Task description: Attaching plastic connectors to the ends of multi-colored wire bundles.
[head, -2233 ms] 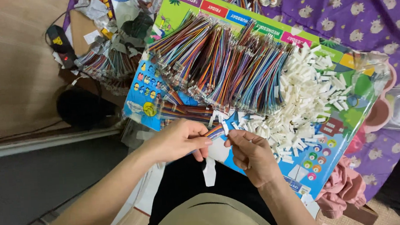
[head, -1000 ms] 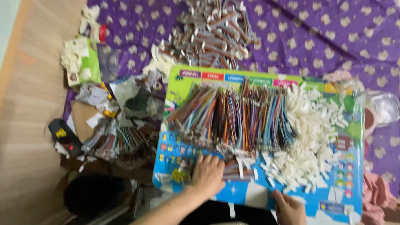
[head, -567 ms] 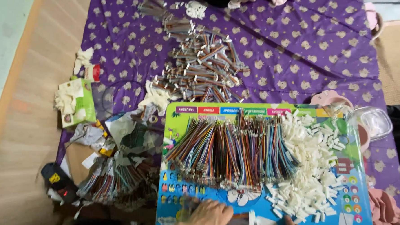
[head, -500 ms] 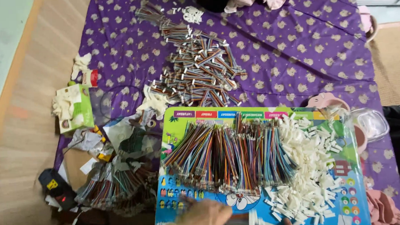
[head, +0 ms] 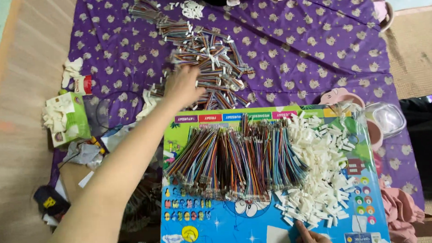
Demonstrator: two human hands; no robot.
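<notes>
Left hand [head: 181,86]: fingers spread on wire bundles [head: 208,54] at 12 o'clock, pinch one bundle only | right hand [head: 312,238]: grip unclear, steady the board [head: 220,228]

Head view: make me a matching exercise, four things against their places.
Things:
1 left hand
2 right hand
3 white connectors
4 tissue box

Places:
A on the board's right part
B on the wire pile on the purple cloth
C at the board's bottom edge
D on the floor beside the cloth's left edge

Pairs: 1-B, 2-C, 3-A, 4-D
</notes>
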